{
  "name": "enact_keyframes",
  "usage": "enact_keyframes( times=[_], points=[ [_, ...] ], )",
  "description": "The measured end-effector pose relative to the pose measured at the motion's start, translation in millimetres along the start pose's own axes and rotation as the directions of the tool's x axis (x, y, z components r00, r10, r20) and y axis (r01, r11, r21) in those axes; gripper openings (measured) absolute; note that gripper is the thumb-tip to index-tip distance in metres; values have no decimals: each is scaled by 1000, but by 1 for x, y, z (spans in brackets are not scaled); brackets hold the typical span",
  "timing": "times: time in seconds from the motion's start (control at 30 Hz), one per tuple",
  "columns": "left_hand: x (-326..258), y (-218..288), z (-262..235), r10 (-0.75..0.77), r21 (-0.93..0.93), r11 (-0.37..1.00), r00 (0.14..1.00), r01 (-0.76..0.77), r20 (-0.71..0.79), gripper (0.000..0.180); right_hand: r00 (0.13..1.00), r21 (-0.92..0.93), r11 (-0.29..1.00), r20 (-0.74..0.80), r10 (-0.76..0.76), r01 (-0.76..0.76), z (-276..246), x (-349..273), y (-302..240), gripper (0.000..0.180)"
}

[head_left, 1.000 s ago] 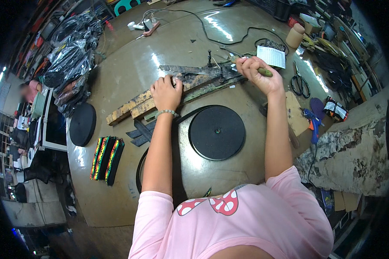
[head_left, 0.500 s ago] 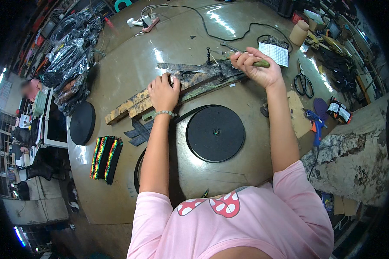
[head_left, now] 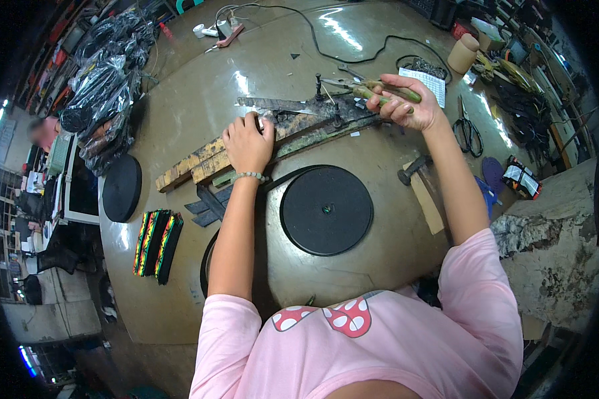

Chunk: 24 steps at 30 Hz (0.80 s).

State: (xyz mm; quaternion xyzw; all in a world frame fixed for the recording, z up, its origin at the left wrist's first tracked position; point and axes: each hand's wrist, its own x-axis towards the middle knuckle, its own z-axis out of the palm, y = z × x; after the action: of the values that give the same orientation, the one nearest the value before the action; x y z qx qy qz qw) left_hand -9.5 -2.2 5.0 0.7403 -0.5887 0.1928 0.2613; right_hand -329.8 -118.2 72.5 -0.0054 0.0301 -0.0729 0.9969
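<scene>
- Our left hand (head_left: 248, 145) curls over one wooden frame (head_left: 209, 161); its grip we cannot tell.
- Our right hand (head_left: 409, 100), fingers half-curled, holds one splayed pliers (head_left: 364, 91) near the frame's right end.
- We count two black rolls (head_left: 326, 226) (head_left: 121, 188) near the frame.

No word or number can be read clearly. Just beyond the right hand (head_left: 406, 103), a white sheet (head_left: 433, 82) shows a fine grid, but any writing on it is too small. Farther to the right of this hand, an orange and black packet (head_left: 522, 178) carries a whitish label, also not readable.
</scene>
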Motion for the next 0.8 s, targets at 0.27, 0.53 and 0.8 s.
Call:
enact_keyframes(
  times=[0.27,0.53,0.8],
  points=[
    [0,-3,-3,-4,-27,1000,1000,4,-2,32,900,-627,778,-358,-250,-34,23,3,16,35],
    [0,-4,-3,-15,-33,999,1000,15,3,32,514,-783,554,-364,-777,282,50,12,61,29],
    [-3,-6,0,2,-88,996,998,-7,-65,32,574,-897,378,-188,-797,231,12,102,198,31]
  ],
)
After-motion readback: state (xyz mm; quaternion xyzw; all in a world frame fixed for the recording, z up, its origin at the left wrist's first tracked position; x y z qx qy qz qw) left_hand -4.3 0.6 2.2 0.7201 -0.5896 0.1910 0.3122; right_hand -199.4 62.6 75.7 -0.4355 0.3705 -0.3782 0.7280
